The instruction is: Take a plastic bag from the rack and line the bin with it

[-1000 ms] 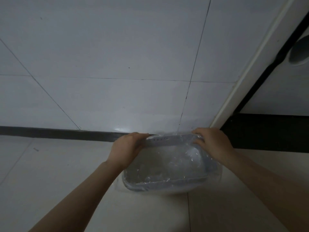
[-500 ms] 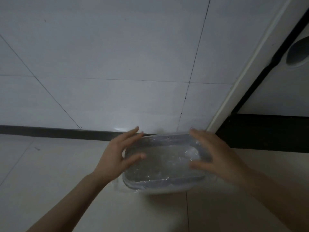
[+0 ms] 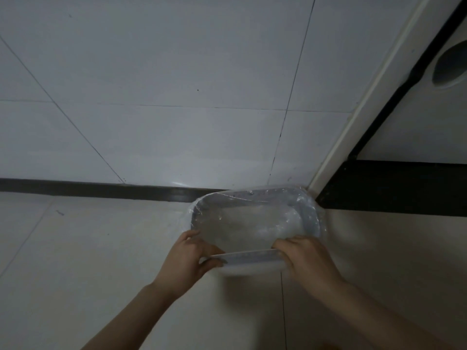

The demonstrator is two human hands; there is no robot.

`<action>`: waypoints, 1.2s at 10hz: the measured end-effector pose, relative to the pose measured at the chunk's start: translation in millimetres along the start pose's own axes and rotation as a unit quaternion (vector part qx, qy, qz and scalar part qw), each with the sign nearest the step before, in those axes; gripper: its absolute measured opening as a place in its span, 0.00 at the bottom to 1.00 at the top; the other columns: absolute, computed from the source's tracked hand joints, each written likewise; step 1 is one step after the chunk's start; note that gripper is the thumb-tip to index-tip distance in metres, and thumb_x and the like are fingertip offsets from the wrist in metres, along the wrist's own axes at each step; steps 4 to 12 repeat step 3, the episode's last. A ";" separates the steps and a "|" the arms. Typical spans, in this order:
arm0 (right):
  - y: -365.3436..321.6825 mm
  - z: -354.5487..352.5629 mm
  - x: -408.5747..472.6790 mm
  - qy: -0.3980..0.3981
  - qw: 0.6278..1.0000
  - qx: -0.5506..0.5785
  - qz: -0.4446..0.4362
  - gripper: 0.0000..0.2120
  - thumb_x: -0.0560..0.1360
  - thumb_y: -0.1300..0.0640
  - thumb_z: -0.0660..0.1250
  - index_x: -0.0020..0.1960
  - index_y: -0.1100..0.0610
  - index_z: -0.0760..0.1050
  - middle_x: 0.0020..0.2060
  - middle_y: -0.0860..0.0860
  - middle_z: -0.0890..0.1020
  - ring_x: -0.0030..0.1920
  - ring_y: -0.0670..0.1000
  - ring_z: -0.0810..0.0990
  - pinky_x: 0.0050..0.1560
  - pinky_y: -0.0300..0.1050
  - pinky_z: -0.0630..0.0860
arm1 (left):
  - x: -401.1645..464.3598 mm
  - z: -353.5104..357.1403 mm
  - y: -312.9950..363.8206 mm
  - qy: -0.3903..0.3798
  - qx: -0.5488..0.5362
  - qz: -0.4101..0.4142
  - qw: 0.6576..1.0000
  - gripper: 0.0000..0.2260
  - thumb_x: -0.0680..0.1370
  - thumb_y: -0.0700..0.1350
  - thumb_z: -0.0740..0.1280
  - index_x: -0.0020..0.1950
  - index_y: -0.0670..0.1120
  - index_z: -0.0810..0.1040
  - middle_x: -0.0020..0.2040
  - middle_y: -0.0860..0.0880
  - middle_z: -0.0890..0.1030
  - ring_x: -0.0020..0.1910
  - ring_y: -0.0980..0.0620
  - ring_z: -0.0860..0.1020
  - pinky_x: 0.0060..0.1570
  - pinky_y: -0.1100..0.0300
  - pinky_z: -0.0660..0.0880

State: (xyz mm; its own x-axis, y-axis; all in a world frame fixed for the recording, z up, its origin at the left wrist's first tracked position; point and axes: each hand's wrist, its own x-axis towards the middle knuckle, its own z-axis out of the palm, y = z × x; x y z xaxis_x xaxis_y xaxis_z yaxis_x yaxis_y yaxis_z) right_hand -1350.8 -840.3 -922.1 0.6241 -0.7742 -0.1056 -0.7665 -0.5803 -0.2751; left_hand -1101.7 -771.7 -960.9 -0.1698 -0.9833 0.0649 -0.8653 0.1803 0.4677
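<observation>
A small grey oblong bin (image 3: 312, 218) stands on the floor against the tiled wall, near a corner. A clear plastic bag (image 3: 252, 223) sits inside it, with its edge folded out over the far and side rims. My left hand (image 3: 188, 261) grips the bag's edge at the near-left rim, thumb and fingers pinched on it. My right hand (image 3: 307, 258) clasps the bag over the near-right rim. Between my hands the bag's edge is stretched along the near rim.
A white tiled wall (image 3: 177, 84) rises behind the bin, with a dark skirting strip (image 3: 88, 189) at its foot. To the right stands a white door frame (image 3: 353, 122) and a dark panel (image 3: 391, 188). Pale floor tiles (image 3: 75, 261) spread to the left and front.
Both hands left the bin's far rim, opened above it, then came down to the near rim and closed on the bag's edge. The view shifted, so the bin sits further right.
</observation>
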 end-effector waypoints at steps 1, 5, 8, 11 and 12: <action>-1.3 2.7 -1.6 0.013 1.000 -0.019 0.005 0.10 0.60 0.67 0.73 0.36 0.54 0.78 0.27 0.52 0.82 0.30 0.55 0.79 0.30 0.43 0.73 | -0.2 -0.1 -1.4 -0.007 0.018 -0.004 1.000 0.08 0.71 0.55 0.68 0.43 0.54 0.83 0.39 0.56 0.85 0.42 0.53 0.81 0.61 0.65 0.59; 2.8 -7.7 -2.5 -0.027 0.998 0.049 -0.026 0.21 0.70 0.51 0.68 0.62 0.50 0.73 0.58 0.48 0.80 0.57 0.50 0.77 0.57 0.42 0.70 | -0.3 -15.7 14.9 -0.006 0.037 0.006 0.999 0.23 0.63 0.60 0.74 0.56 0.55 0.80 0.53 0.55 0.84 0.56 0.55 0.77 0.64 0.61 0.59; 2.8 -7.7 -2.5 -0.027 0.998 0.049 -0.026 0.21 0.70 0.51 0.68 0.62 0.50 0.73 0.58 0.48 0.80 0.57 0.50 0.77 0.57 0.42 0.70 | -0.3 -15.7 14.9 -0.006 0.037 0.006 0.999 0.23 0.63 0.60 0.74 0.56 0.55 0.80 0.53 0.55 0.84 0.56 0.55 0.77 0.64 0.61 0.59; 2.8 -7.7 -2.5 -0.027 0.998 0.049 -0.026 0.21 0.70 0.51 0.68 0.62 0.50 0.73 0.58 0.48 0.80 0.57 0.50 0.77 0.57 0.42 0.70 | -0.3 -15.7 14.9 -0.006 0.037 0.006 0.999 0.23 0.63 0.60 0.74 0.56 0.55 0.80 0.53 0.55 0.84 0.56 0.55 0.77 0.64 0.61 0.59; 2.8 -7.7 -2.5 -0.027 0.998 0.049 -0.026 0.21 0.70 0.51 0.68 0.62 0.50 0.73 0.58 0.48 0.80 0.57 0.50 0.77 0.57 0.42 0.70 | -0.3 -15.7 14.9 -0.006 0.037 0.006 0.999 0.23 0.63 0.60 0.74 0.56 0.55 0.80 0.53 0.55 0.84 0.56 0.55 0.77 0.64 0.61 0.59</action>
